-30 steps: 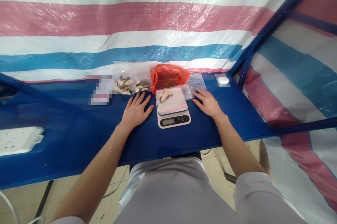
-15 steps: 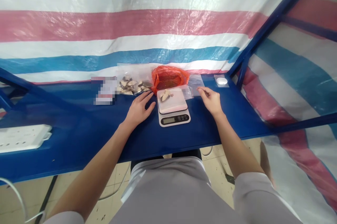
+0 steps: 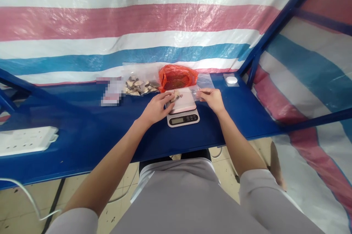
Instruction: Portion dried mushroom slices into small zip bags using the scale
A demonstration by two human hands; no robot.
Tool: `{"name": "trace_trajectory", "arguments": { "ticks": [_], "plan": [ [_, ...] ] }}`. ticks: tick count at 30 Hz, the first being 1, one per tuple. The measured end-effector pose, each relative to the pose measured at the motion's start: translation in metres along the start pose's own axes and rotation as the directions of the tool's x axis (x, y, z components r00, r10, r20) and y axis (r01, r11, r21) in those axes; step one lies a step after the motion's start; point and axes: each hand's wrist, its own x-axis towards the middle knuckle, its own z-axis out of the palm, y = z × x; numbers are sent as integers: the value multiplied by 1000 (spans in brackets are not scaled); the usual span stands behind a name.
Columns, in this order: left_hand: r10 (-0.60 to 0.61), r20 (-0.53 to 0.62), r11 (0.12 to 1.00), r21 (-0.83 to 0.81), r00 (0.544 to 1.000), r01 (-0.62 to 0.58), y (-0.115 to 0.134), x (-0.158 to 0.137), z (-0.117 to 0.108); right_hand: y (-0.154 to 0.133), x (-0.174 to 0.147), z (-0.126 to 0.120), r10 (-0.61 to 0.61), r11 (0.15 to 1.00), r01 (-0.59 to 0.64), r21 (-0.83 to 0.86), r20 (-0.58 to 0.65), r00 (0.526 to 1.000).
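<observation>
Handling those pale pieces [image 3: 177,96] on the scale [image 3: 183,119], go gently: left hand [image 3: 157,108] curled at them, right hand [image 3: 213,100] apart at the clear bag [image 3: 193,94], though honestly can't tell if either's gripping.

White scale [image 3: 189,102]: front panel [image 3: 185,122] carries three round buttons [image 3: 191,117], left to right power sign, M, T; tiny captions under them not legible. Display [image 3: 177,121] too faint to read. Card [image 3: 112,93] at left pixelated, print unreadable. Power strip [image 3: 27,140] markings too small to make out.
</observation>
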Motion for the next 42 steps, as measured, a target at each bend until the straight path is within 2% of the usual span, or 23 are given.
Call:
{"name": "trace_trajectory", "arguments": {
  "ticks": [5, 10, 14, 20, 23, 25, 27, 30, 33, 35, 37, 40, 42],
  "plan": [
    [21, 15, 1000, 10, 1000, -21, 2, 1, -3, -6, 2, -6, -20, 1000, 21, -4, 28, 999],
    [-26, -76, 998, -65, 997, 21, 12, 12, -6, -28, 5, -9, -136, 989, 142, -44, 117, 984],
    [-105, -127, 972, -221, 986, 75, 23, 35, -15, -58, 8, -8, -229, 962, 258, -90, 246, 942],
    [-268, -117, 914, -344, 956, 214, 29, 69, -27, -88, 24, -1, -350, 901, 419, -112, 383, 855],
    [-341, 12, 788, -541, 940, 293, 24, 77, -30, -92, 33, 3, -380, 882, 460, -105, 419, 824],
    [-337, 90, 681, -664, 937, 308, 20, 78, -30, -93, 36, 5, -398, 874, 476, -96, 418, 816],
    [-341, 101, 603, -739, 935, 300, 16, 78, -30, -92, 38, 6, -416, 874, 480, -75, 392, 820],
    [-421, 71, 513, -804, 904, 302, 13, 76, -26, -88, 41, 3, -421, 893, 449, -13, 324, 847],
    [-494, 50, 402, -872, 868, 279, 13, 73, -17, -78, 46, -1, -373, 927, 368, 67, 256, 892],
    [-532, 35, 329, -912, 846, 245, 15, 71, -9, -70, 49, -1, -309, 949, 288, 124, 210, 928],
    [-593, 25, 256, -942, 805, 218, 19, 69, -2, -61, 50, 3, -229, 964, 198, 178, 172, 958],
    [-683, 35, 142, -973, 730, 180, 28, 66, 4, -51, 50, 13, -130, 968, 87, 237, 174, 976],
    [-701, 51, 88, -983, 711, 158, 34, 65, 5, -47, 50, 22, -96, 963, 42, 267, 192, 977]
  ]
}}
